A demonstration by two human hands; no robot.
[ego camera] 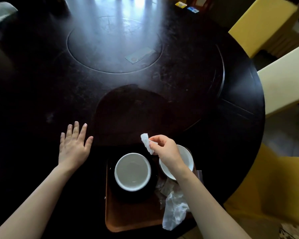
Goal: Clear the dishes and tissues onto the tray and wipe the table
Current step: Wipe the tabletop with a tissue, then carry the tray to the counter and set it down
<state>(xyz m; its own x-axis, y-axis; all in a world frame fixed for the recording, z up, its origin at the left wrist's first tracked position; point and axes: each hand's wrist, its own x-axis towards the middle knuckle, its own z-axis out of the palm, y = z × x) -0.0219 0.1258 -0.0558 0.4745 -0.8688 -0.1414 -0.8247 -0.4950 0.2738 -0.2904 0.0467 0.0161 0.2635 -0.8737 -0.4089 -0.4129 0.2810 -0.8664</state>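
My left hand (74, 145): open, fingers straight and slightly spread, palm down over the dark table (41, 83), left of centre in the lower frame; I cannot tell whether it touches the wood. It holds nothing.
My right hand (166, 150): fingers curled, thumb and fingertips pinching a small white tissue (146, 143), lower centre-right of the frame.
Small tissue: crumpled strip, hanging from my pinch over the far edge of the tray (128, 219), between the two bowls.
Tray: brown, at the bottom centre of the frame, on the near edge of the table.
Large white bowl (132, 171): upright on a dark plate (116, 192) in the tray's left half.
Second white bowl (186, 157): at the tray's far right corner, partly hidden behind my right wrist.
Crumpled tissue (174, 211): bigger white wad at the tray's right side, draping over its near right corner beside my forearm.
Clear wrapper (164, 188): crinkled, between the dark plate and the wad.
Yellow chairs (259, 26): upper right and right edge of the frame.
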